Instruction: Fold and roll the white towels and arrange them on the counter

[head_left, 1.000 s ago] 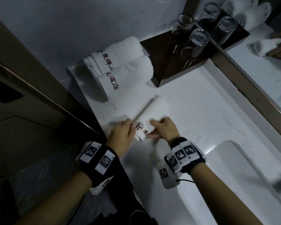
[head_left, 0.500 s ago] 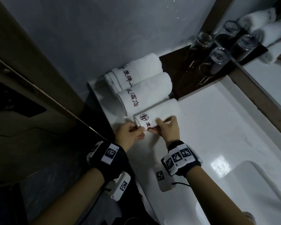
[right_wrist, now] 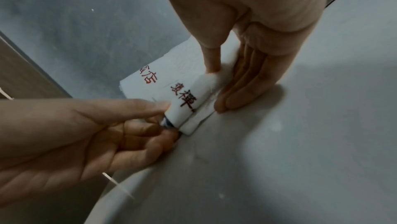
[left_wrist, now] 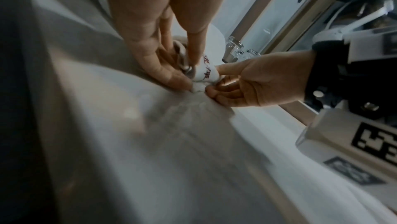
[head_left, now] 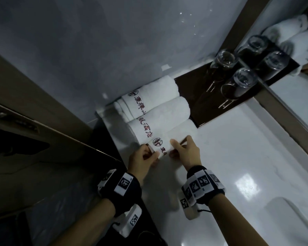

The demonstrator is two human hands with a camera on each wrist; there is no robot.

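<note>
Left hand (head_left: 142,161): fingers curled at the near end of the third towel roll (head_left: 174,137), thumb on top by the printed emblem, fingertips tucked at the end face. Grip clamped on the roll's end. The right wrist view shows the same: thumb lies along the top edge, other fingers bent under.

Between the hands: the roll lies on the white surface (head_left: 238,157), touching the middle roll (head_left: 160,118) just beyond the grip; the back roll (head_left: 149,96) sits beyond that, against the wall. All three lie parallel.

Right hand (head_left: 187,153): thumb presses on top of the roll, fingers lie flat and straight against its near side, bearing on the loose flap where it meets the surface. A pressing hold, not a pinch.

Handling, as judged: terry cloth, soft, light, not fragile, not slippery. It compresses under a thumb and will likely spring open if let go unevenly. Best held where it is held now, at the end face and along the seam, so the flap stays tucked underneath.

Axis: long axis runs from the left grip away and to the right, toward the dark tray (head_left: 212,103) with the glasses (head_left: 238,82). The lettered end points back at the person; the plain end points at the tray.
</note>
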